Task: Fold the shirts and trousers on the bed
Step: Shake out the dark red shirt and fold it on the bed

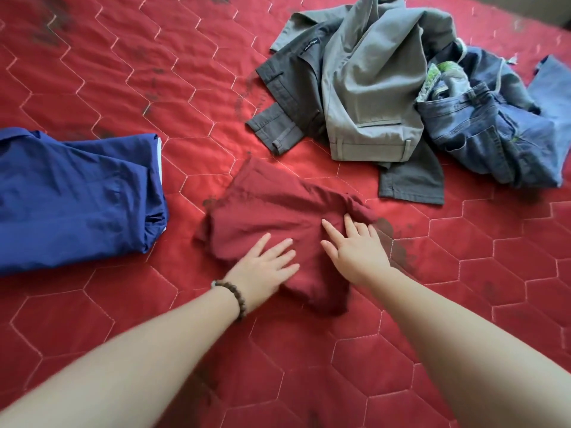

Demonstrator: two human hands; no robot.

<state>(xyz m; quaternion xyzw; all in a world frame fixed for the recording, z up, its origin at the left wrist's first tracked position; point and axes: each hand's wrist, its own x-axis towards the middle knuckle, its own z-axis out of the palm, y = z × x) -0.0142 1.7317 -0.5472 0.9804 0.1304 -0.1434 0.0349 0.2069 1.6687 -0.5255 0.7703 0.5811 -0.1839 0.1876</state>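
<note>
A dark red garment (272,211) lies folded into a small bundle in the middle of the red quilted bed (123,72). My left hand (265,267), with a bead bracelet on the wrist, presses flat on the bundle's near left part. My right hand (355,248) lies flat on its right side, fingers spread and straight. A folded blue shirt (77,193) sits at the left. At the back right lie light grey trousers (367,88) over dark grey trousers (290,88), with blue jeans (482,131) beside them, all unfolded in a heap.
The bed cover has dark smudges near the garment and along the back. Its far edge shows at the top right corner. Open quilt lies in front of the folded garment and between the blue shirt and the heap.
</note>
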